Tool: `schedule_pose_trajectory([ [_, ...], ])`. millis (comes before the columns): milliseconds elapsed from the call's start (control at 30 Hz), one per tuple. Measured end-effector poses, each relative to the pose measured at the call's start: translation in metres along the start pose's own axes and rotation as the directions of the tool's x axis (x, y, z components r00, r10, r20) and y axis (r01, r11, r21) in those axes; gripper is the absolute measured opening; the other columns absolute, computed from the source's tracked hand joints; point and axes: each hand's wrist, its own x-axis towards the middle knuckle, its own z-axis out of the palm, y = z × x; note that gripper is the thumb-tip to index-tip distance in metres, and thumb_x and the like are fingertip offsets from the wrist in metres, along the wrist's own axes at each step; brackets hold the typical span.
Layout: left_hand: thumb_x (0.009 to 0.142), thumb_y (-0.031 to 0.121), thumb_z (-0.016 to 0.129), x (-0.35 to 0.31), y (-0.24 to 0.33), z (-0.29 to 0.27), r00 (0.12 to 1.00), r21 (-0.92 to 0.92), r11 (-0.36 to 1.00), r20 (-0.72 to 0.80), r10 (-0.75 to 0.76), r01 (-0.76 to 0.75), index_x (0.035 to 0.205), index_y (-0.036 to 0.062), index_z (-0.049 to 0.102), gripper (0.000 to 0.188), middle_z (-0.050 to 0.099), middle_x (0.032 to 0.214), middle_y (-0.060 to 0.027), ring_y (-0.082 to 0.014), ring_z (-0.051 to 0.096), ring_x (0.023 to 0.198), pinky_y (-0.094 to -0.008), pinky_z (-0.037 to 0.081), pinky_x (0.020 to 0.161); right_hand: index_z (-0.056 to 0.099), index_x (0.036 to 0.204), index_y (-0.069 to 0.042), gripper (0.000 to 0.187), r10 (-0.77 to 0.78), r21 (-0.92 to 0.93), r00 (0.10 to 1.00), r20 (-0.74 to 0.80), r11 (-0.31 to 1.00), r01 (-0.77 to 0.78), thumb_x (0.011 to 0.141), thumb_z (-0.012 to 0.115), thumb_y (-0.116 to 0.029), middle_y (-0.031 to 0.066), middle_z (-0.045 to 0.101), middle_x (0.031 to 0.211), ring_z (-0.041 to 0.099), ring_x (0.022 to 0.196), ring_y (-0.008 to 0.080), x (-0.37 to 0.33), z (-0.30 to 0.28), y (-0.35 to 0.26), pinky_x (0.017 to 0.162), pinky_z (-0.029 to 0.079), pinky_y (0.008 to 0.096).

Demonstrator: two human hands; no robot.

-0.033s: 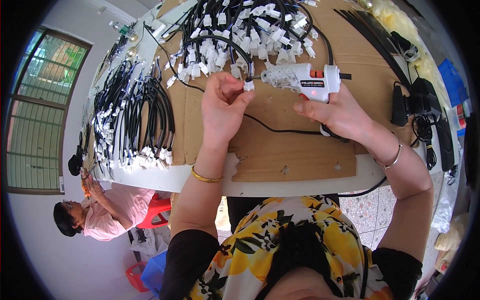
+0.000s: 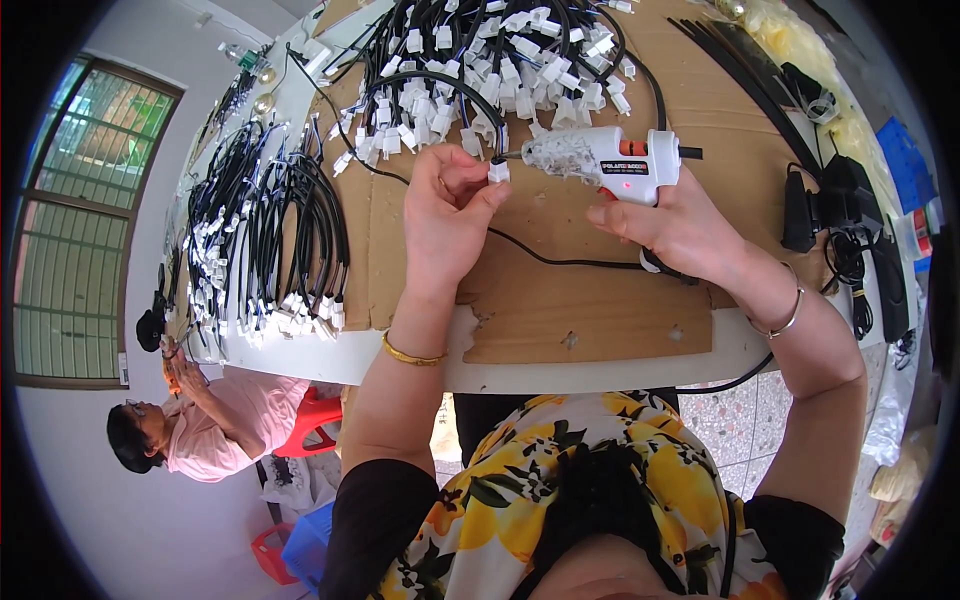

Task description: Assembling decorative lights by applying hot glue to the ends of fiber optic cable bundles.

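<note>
My left hand (image 2: 447,215) pinches a small white plastic connector (image 2: 498,173) on the end of a black sleeved cable (image 2: 455,82), which arches back toward the pile. In my right hand (image 2: 680,225) is a white hot glue gun (image 2: 640,165) with a red light lit on its side and a black glue stick out of its rear. Clear, crusted material covers its front, and the nozzle tip meets the cable where it enters the connector. Beyond my hands lies a big heap of black cables with white connectors (image 2: 530,75).
Cardboard (image 2: 590,310) covers much of the white table (image 2: 560,376). More bundled cables (image 2: 310,220) lie at the left. Black tubes (image 2: 750,85), a power adapter (image 2: 850,195) and the gun's cord (image 2: 560,261) are to the right. A co-worker (image 2: 225,425) sits at the far left, holding an orange-handled tool.
</note>
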Motion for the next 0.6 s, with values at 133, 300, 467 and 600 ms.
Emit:
schedule_pose_trajectory([
  [133, 0.072, -0.011, 0.059, 0.0003, -0.0007, 0.0002, 0.999, -0.093, 0.995, 0.041, -0.017, 0.021, 0.093, 0.0029, 0.039, 0.032, 0.061, 0.082, -0.0099, -0.0101, 0.057, 0.074, -0.0202, 0.045, 0.064, 0.048, 0.084, -0.005, 0.018, 0.029, -0.014, 0.999, 0.021, 0.999, -0.029, 0.075, 0.062, -0.009, -0.0019, 0.05, 0.072, 0.047, 0.061, 0.0061, 0.0003, -0.0003, -0.0009, 0.053, 0.04, 0.0223],
  [300, 0.074, -0.012, 0.055, 0.0018, -0.0021, -0.0005, 0.996, -0.206, 0.977, 0.075, -0.038, 0.053, 0.094, 0.0024, 0.038, 0.03, 0.062, 0.086, -0.0126, -0.0116, 0.057, 0.076, -0.0209, 0.046, 0.066, 0.049, 0.084, -0.005, 0.017, -0.002, -0.046, 1.0, -0.004, 0.999, 0.002, 0.075, 0.062, -0.009, -0.0013, 0.05, 0.072, 0.047, 0.061, 0.0061, 0.001, -0.0014, 0.0025, 0.053, 0.04, 0.0222],
  [467, 0.076, -0.012, 0.052, 0.0021, 0.0014, -0.0006, 0.992, -0.268, 0.958, 0.104, -0.073, 0.099, 0.094, 0.0021, 0.037, 0.027, 0.061, 0.089, -0.0161, -0.0165, 0.059, 0.08, -0.026, 0.05, 0.069, 0.049, 0.084, -0.005, 0.016, -0.011, -0.035, 1.0, -0.009, 0.999, 0.011, 0.075, 0.062, -0.009, -0.0018, 0.05, 0.071, 0.046, 0.061, 0.0058, 0.0005, -0.0008, -0.0011, 0.053, 0.039, 0.0221],
  [600, 0.077, -0.01, 0.051, 0.0041, -0.003, -0.0049, 0.983, -0.31, 0.942, 0.166, -0.081, 0.13, 0.095, 0.0021, 0.037, 0.025, 0.061, 0.09, -0.0177, -0.0186, 0.06, 0.079, -0.0282, 0.052, 0.069, 0.049, 0.084, -0.005, 0.015, -0.047, 0.037, 0.999, -0.024, 0.998, 0.048, 0.075, 0.061, -0.008, -0.0014, 0.05, 0.069, 0.046, 0.06, 0.0062, 0.0006, 0.0039, -0.0015, 0.054, 0.04, 0.0222],
])
